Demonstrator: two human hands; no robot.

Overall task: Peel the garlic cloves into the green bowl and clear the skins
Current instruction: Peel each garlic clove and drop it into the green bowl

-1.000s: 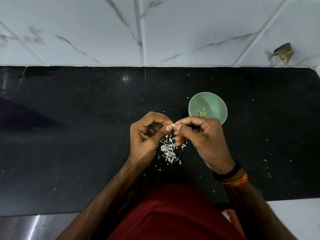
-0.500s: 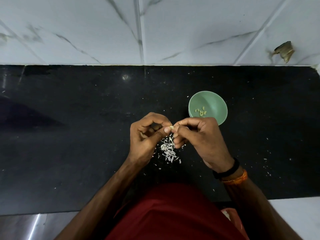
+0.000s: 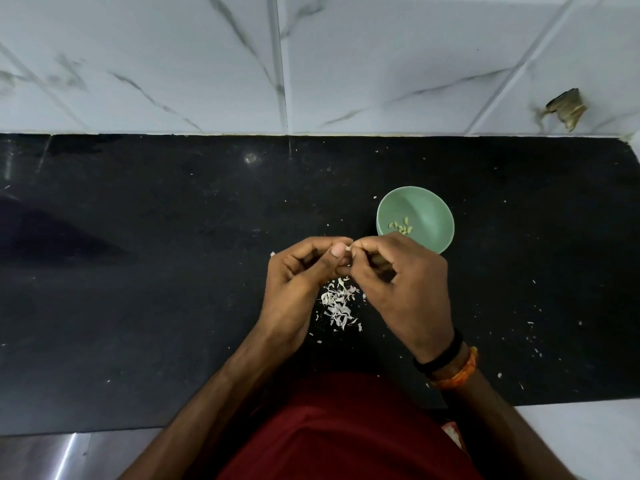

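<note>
Both hands meet above the black surface, fingertips drawn together around one small garlic clove. The left hand has its fingers curled inward, the thumb pressed up against the clove from the near side. The right hand pinches the same clove from the opposite side with its thumb and curled forefinger, so the clove sits right at the point where the two hands touch; only a pale sliver of it shows between the fingertips.

Directly beneath the hands, in the gap between the two wrists, lies a loose heap of white garlic skins on the surface. A few stray flakes are scattered farther to the right and near the front edge.

The green bowl stands on the surface just beyond the right hand, its near rim partly covered by that hand's knuckles. A small cluster of peeled cloves rests at the bottom of the bowl, to the left of its centre.

The right wrist carries a black band and, next to it, an orange thread bracelet. A red garment fills the lower middle of the view. Behind the surface rises a wall of white marbled tiles.
</note>
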